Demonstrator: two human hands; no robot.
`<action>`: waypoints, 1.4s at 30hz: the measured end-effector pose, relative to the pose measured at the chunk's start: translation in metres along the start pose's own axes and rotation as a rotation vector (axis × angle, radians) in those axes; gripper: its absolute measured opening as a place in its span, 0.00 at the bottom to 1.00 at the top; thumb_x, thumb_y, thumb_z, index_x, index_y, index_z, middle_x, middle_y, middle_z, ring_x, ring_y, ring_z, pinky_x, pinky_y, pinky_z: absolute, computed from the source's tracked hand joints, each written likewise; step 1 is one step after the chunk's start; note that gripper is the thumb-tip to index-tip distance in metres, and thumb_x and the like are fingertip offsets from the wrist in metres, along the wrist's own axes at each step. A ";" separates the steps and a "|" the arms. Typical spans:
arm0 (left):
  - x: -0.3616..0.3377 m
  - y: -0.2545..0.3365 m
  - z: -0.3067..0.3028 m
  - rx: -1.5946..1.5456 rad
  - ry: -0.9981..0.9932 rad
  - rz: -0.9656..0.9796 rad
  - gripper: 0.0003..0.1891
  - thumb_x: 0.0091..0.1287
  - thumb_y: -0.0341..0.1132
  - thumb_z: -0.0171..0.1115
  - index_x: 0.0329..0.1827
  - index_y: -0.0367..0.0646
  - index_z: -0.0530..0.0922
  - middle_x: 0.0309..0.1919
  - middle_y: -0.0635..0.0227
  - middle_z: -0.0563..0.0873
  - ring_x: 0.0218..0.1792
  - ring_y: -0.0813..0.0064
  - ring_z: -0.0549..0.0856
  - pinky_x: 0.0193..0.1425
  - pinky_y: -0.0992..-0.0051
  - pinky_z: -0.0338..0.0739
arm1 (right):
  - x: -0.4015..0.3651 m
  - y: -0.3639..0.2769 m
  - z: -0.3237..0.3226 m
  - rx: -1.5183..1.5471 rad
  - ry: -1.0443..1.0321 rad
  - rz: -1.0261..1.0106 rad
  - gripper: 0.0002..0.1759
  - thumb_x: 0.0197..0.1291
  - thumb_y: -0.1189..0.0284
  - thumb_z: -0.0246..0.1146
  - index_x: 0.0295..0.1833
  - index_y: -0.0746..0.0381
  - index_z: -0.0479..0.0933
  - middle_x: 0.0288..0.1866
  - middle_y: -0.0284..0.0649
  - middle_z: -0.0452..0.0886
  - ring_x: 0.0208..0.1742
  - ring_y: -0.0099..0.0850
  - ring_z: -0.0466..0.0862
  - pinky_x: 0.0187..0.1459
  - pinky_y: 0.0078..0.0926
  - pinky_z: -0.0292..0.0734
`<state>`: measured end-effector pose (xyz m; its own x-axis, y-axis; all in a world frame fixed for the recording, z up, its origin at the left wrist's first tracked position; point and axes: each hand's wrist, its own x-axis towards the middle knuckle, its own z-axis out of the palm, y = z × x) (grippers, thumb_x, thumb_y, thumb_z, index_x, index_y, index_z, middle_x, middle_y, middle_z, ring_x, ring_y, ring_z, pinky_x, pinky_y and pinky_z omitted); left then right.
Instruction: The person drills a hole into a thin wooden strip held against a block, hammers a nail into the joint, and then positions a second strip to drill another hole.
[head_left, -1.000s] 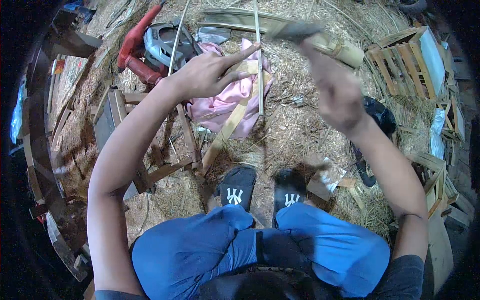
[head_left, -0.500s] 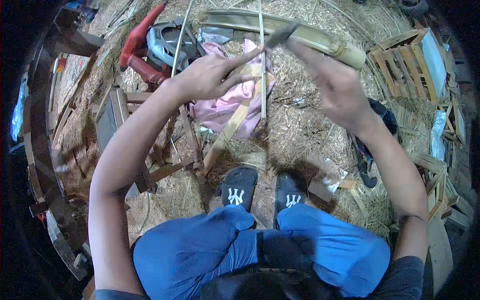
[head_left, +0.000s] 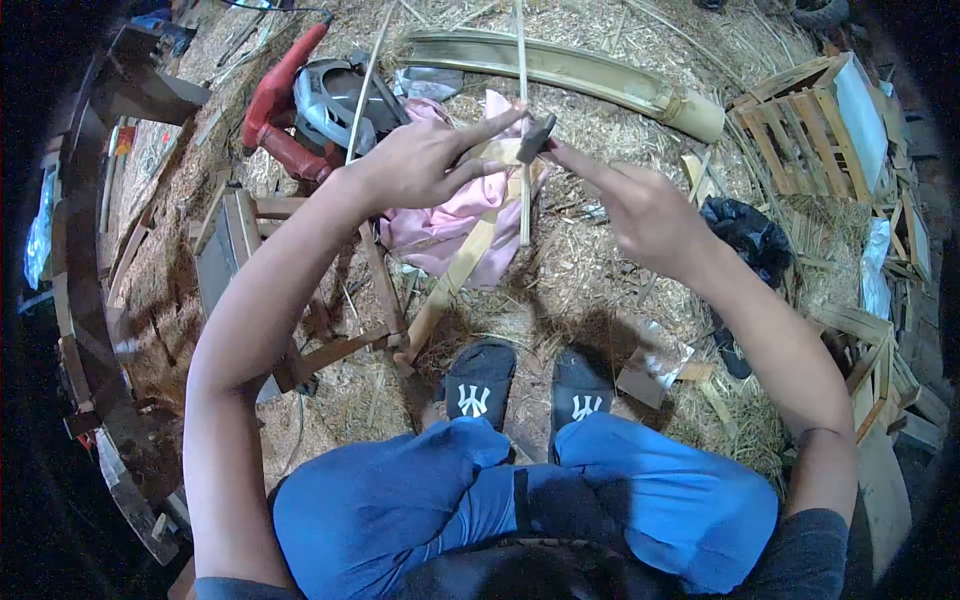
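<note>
In the head view, my right hand [head_left: 655, 215] is closed around the handle of a hammer [head_left: 537, 139]. The hammer's dark metal head is at a thin pale wooden strip [head_left: 525, 210] that runs up and down the view. My left hand [head_left: 420, 165] is at the strip's left side, index finger and thumb spread apart, their tips at the strip just above and below the hammer head. Its other fingers are partly hidden. A flat wooden slat [head_left: 462, 262] slants under the strip, over a pink cloth [head_left: 410, 232]. Whether a nail is there cannot be made out.
A red power tool [head_left: 275, 105] lies left of a grey and clear plastic part [head_left: 335, 95]. Wooden frames [head_left: 225, 235] stand at left, slatted crates [head_left: 800, 140] at right. A long curved bamboo piece [head_left: 590, 75] lies behind. A black bag [head_left: 750, 240] sits at right on shaving-strewn ground.
My right hand has swung the hammer down and left, from above the strip to the strip between my left finger and thumb. My left hand has barely moved.
</note>
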<state>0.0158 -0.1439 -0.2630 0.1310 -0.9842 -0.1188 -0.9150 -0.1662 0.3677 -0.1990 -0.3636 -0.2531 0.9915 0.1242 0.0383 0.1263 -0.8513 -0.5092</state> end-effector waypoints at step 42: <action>-0.001 0.000 -0.002 -0.056 -0.021 -0.055 0.34 0.79 0.51 0.56 0.83 0.46 0.64 0.27 0.41 0.82 0.32 0.41 0.85 0.41 0.49 0.77 | 0.006 -0.001 -0.003 0.010 -0.048 0.020 0.42 0.60 0.87 0.54 0.81 0.51 0.68 0.44 0.54 0.88 0.42 0.52 0.89 0.50 0.48 0.86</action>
<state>0.0166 -0.1433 -0.2611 0.1719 -0.9722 -0.1590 -0.8838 -0.2235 0.4111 -0.1931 -0.3639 -0.2494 0.9913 0.1313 -0.0130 0.1057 -0.8490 -0.5178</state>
